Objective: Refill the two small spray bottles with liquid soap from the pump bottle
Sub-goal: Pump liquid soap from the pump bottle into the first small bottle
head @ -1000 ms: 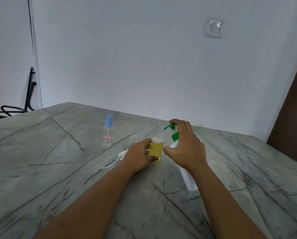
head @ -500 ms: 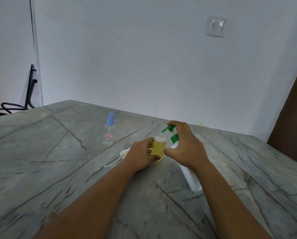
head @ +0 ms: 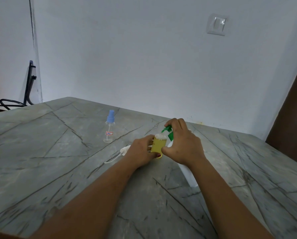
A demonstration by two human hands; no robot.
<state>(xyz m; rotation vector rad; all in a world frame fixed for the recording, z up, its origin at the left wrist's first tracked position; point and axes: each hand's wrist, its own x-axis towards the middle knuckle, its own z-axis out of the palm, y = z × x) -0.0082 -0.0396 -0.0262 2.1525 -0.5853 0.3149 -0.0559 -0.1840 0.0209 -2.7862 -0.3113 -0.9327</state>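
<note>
Head view: the left hand [head: 140, 152] wraps its fingers round the uncapped small bottle [head: 159, 146], nearly full of yellow soap and upright toward the far edge of the table [head: 58, 161]. The right hand [head: 182, 145] curls over the green head of the pump bottle [head: 187, 175], spout above the small bottle's mouth. A white spray top [head: 125, 150] lies beside the left hand. An empty blue-capped bottle [head: 109, 130] stands nearer the far edge.

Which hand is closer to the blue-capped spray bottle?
Left. The left hand lies right of the blue-capped spray bottle, gripping the yellow bottle; the right hand is farther right, on the green pump head.
</note>
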